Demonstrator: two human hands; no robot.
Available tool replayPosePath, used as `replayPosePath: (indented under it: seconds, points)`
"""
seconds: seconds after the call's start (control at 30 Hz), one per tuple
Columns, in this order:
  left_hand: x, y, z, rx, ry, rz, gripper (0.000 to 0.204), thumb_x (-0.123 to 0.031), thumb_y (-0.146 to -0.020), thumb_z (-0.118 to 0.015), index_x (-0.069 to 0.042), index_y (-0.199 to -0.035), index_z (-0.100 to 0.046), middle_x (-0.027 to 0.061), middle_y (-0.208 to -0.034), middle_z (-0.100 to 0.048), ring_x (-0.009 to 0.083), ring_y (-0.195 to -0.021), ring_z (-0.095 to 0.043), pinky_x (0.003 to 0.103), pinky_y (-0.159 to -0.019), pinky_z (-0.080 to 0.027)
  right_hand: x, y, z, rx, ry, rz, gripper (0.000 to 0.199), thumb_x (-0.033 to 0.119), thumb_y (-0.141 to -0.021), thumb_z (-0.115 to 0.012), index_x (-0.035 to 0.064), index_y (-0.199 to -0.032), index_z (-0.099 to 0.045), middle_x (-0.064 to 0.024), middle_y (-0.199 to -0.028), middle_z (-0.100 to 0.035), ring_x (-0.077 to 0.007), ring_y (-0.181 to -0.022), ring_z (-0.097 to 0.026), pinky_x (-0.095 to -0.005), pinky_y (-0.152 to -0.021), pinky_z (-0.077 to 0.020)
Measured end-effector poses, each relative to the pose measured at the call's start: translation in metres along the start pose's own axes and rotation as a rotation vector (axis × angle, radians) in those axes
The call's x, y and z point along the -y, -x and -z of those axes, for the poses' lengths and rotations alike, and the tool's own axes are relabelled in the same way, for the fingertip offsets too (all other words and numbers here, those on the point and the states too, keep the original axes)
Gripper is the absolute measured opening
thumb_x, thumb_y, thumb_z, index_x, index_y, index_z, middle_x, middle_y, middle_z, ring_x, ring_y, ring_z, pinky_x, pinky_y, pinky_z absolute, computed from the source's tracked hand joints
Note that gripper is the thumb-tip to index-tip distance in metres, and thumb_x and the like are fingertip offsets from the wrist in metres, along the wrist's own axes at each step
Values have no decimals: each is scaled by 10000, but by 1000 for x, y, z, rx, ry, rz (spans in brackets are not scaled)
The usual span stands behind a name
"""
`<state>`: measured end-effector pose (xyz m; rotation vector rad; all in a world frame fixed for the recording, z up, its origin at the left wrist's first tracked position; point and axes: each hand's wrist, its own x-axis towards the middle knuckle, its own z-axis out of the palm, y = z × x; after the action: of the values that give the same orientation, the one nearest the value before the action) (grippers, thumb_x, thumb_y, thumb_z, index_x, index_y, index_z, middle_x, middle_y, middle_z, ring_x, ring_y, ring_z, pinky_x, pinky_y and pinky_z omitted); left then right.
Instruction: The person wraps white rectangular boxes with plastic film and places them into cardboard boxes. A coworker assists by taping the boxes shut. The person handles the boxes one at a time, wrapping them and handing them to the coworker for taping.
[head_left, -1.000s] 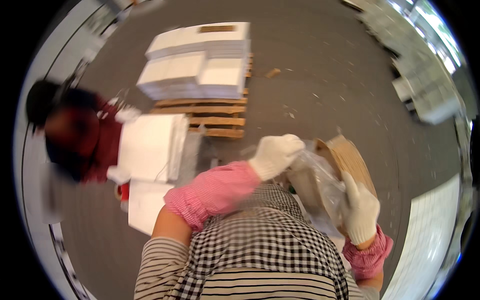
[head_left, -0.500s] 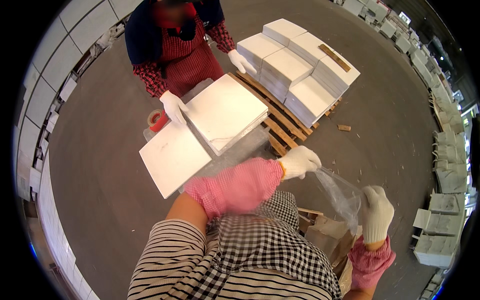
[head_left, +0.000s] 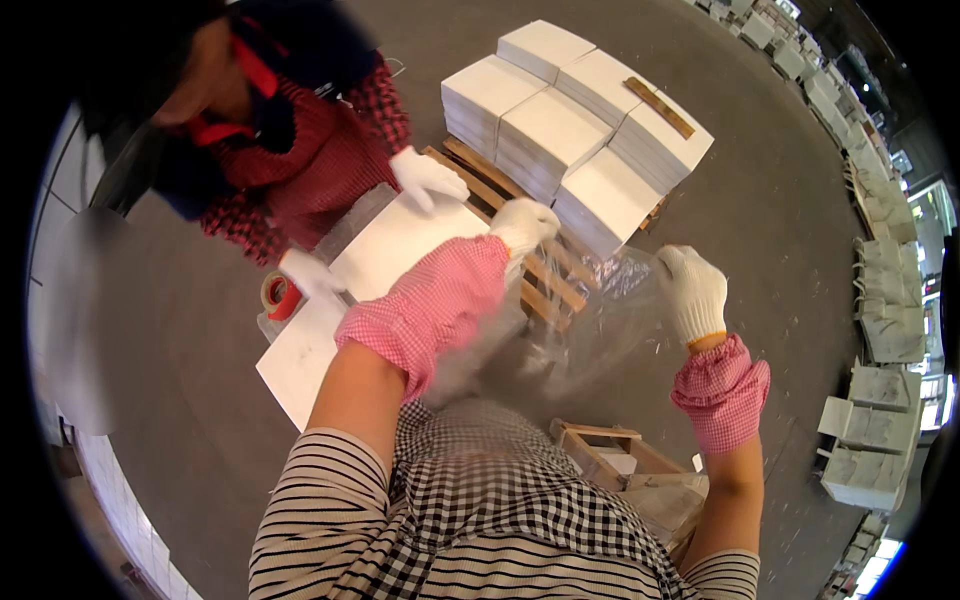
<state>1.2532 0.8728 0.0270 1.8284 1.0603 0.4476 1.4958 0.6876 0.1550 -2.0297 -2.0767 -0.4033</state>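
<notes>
Stretching between the two gloved hands is one clear plastic bag (head_left: 590, 320): the left hand (head_left: 522, 225) has its fingers closed on the bag's upper left edge, the right hand (head_left: 692, 292) its fingers closed on the right edge. Just left lie two white slabs (head_left: 400, 245), touched by a co-worker's two gloved hands (head_left: 425, 178). One red tape roll (head_left: 280, 296) sits beside them. A wooden pallet (head_left: 520, 275) carries five white stacks (head_left: 570, 120).

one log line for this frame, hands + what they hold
left hand: gripping clear plastic bag | right hand: gripping same bag | co-worker's gloved hands: on white flat slab | stacked white slabs on wooden pallet
</notes>
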Motion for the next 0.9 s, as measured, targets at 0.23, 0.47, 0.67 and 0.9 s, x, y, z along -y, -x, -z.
replayPosePath:
  seconds: [0.23,0.47,0.67,0.9]
  points:
    - [22,-55,77,-174,-352,-34,278,-242,-1002,-629,-69,-1146,-791,144,-1133,-784,345,-1076,-722,423,-956,-546,40,-59,-55,-54,-49,17,86,229,-976,-665,160,-927,-679,-77,-793,-677,-310,-716,-704,-418,-602,-551]
    - [108,-62,117,-199,-384,-125,263,-97,-1005,-570,-89,-1163,-780,133,-1167,-775,338,-1088,-728,416,-964,-560,99,-70,-142,154,-176,110,41,144,-923,-654,112,-919,-631,-95,-758,-669,-304,-670,-718,-440,-563,-561]
    - [185,-32,143,105,-1214,-209,180,-85,-958,-587,-80,-999,-763,96,-1028,-737,292,-962,-755,419,-812,-609,157,-72,-232,347,-353,239,36,110,-909,-631,84,-901,-654,-109,-777,-696,-310,-717,-734,-447,-590,-571]
    - [233,51,140,45,-1252,85,129,-80,-905,-610,-78,-949,-732,111,-984,-711,295,-897,-744,432,-747,-606,220,-52,-260,652,-321,422,144,121,-956,-639,57,-1052,-725,-104,-919,-773,-296,-862,-772,-427,-685,-614]
